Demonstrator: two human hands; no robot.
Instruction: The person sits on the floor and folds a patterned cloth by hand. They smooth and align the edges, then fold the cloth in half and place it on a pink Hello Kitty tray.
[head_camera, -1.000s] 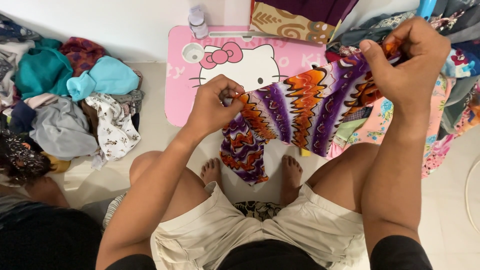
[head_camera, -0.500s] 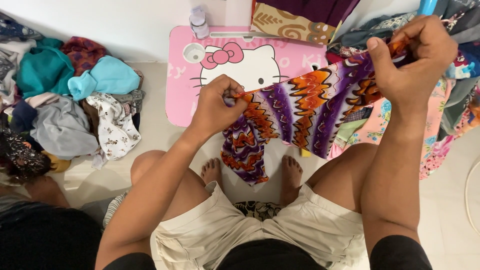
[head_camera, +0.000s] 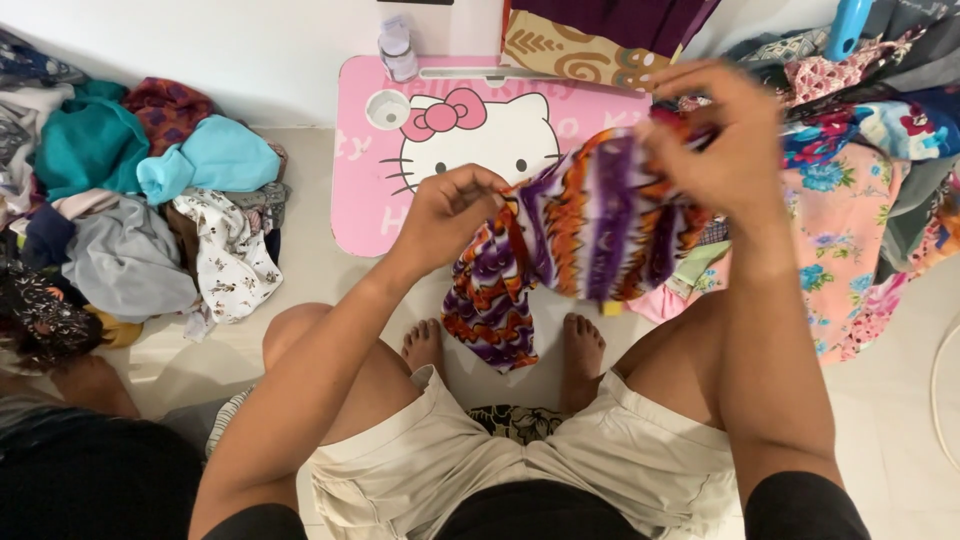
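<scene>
garment (head_camera: 580, 225) | purple-orange zigzag | bunched, hanging | above feet

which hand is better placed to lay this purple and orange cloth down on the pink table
Probably the right hand: it pinches the patterned cloth at its top edge, raised over the pink table. The left hand grips the other edge lower, nearer the knees.

Purple, orange and white zigzag-striped cloth (head_camera: 590, 225) at centre; pink cartoon-cat folding table (head_camera: 370, 190) above; teal garment (head_camera: 90, 145) upper left.
</scene>
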